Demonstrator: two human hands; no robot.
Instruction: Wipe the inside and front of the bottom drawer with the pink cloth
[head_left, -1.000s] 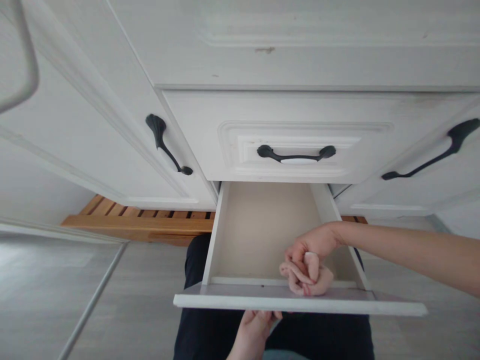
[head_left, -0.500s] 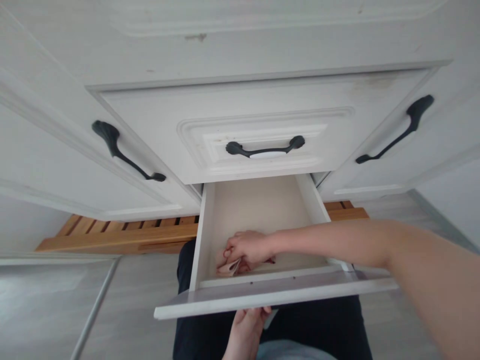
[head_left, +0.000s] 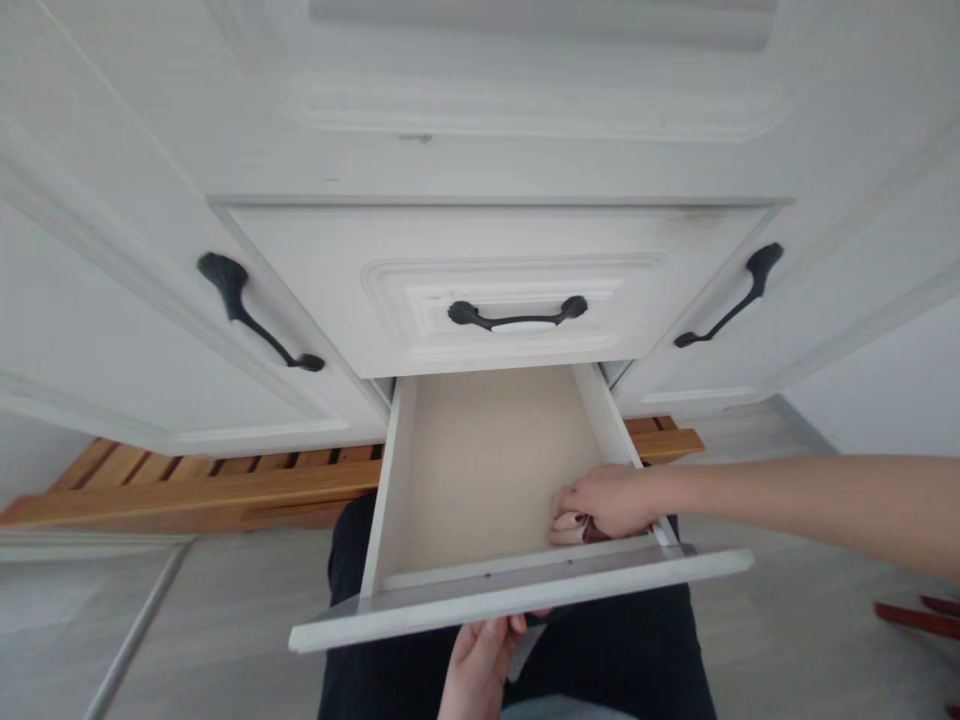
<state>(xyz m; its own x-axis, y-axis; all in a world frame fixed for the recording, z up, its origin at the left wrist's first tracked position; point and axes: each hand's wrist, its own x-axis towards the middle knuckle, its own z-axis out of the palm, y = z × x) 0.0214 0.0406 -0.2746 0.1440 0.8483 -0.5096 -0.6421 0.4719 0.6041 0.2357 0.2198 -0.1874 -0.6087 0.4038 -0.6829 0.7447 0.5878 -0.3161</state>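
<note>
A white drawer [head_left: 487, 470] stands pulled out below the upper drawer front, its beige inside bare apart from my hand and the cloth. My right hand [head_left: 611, 500] reaches in from the right and is closed over a pinkish cloth [head_left: 570, 534] with a dark red part, pressed to the drawer floor in the front right corner. The hand hides much of the cloth. Beneath the drawer's front panel, my left hand [head_left: 484, 655] is closed at the dark handle [head_left: 538, 618], which is mostly hidden.
Above is a shut drawer with a black handle [head_left: 517, 318]. Cabinet doors with black handles [head_left: 259, 315] flank it. A slatted wooden rack [head_left: 210, 490] lies low behind the drawer. My legs in dark trousers [head_left: 615, 650] are under the drawer. Reddish bars [head_left: 919, 618] show at the lower right.
My right hand has moved the cloth from the front left-middle of the drawer to its front right corner. My left hand stays at the drawer front. The view has shifted slightly.
</note>
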